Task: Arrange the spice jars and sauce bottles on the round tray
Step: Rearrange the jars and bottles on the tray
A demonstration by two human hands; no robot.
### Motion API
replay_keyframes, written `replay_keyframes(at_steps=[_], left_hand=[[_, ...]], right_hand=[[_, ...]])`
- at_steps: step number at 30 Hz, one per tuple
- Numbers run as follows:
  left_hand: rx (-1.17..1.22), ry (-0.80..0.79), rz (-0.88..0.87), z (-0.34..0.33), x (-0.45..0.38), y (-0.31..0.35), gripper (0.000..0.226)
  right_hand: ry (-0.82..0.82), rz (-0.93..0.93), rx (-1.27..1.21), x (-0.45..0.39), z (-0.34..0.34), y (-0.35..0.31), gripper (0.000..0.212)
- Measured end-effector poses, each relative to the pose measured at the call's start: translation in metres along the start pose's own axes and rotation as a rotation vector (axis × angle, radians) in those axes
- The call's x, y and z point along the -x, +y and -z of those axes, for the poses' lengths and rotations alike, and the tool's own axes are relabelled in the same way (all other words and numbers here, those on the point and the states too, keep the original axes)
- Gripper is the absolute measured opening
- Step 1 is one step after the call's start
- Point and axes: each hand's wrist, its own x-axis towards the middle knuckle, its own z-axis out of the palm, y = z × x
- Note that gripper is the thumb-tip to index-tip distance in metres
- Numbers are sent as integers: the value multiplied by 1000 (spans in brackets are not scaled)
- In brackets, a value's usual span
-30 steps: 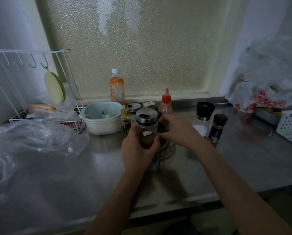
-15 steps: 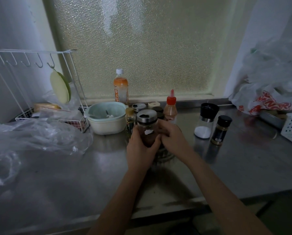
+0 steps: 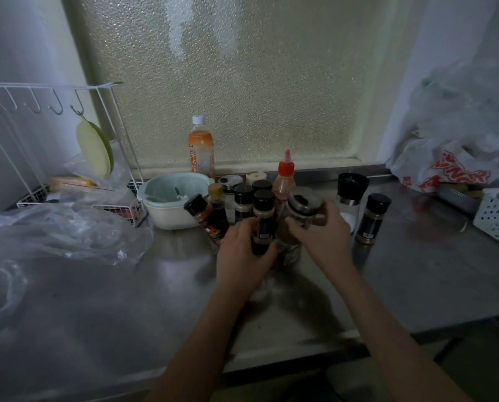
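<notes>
Left hand (image 3: pixel 242 250) fingers wrap a black-capped jar (image 3: pixel 263 219); right hand (image 3: pixel 320 227) fingers grip the tilted steel-lidded jar (image 3: pixel 299 216), both over the mostly hidden tray (image 3: pixel 288 256). Risk: crowding may topple the leaning bottle (image 3: pixel 206 217) left of the black-capped jar.

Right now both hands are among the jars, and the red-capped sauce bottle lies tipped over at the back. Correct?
Not quite. In the head view the red-capped sauce bottle stands upright at the back; both hands, left and right, are among the jars.

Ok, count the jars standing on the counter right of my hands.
2: a tall black-topped grinder just past the right hand, and a small black-capped spice jar further right. None looks hidden.
</notes>
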Motion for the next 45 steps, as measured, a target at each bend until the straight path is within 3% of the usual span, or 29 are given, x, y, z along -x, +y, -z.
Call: replay_keyframes(at_steps=[4, 6, 7, 10, 13, 18, 22, 25, 29, 34, 36, 39, 42, 45], left_hand=[[-99, 487, 16, 10, -2, -5, 25], [-99, 695, 191, 16, -6, -9, 36], [-64, 715, 313, 19, -8, -11, 46], [25, 536, 613, 18, -13, -18, 71], [-17, 342, 649, 9, -12, -21, 72], [18, 251, 728, 7, -14, -18, 73], [16, 260, 640, 6, -13, -16, 71], [-2, 286, 442, 5, -12, -17, 71], [103, 183, 176, 3, -9, -13, 75], [182, 95, 84, 1, -8, -6, 79], [203, 95, 98, 0, -9, -9, 81], [215, 92, 152, -1, -12, -11, 80], [193, 98, 147, 0, -12, -11, 78], [145, 124, 146, -1, -12, -13, 72]], right_hand=[[-31, -33, 90, -15, -2, 5, 55], [-86, -48, 125, -18, -8, 8, 56], [-102, -49, 130, -18, -10, 9, 54], [-99, -39, 113, -18, -13, 11, 50], [-93, -35, 66, -18, -13, 13, 49], [-140, 15, 143, -14, -12, 25, 53], [-134, 33, 207, -14, -13, 31, 56], [-115, 42, 252, -13, -15, 32, 54], [-106, 64, 211, -10, -17, 29, 53], [-177, 25, 102, -12, -8, 30, 59], [-83, 32, 103, -12, 3, 34, 57], [244, 98, 229, -15, 26, 46, 50], [517, 45, 391, -28, 48, 51, 56], [490, -99, 431, -45, 61, 64, 70]])
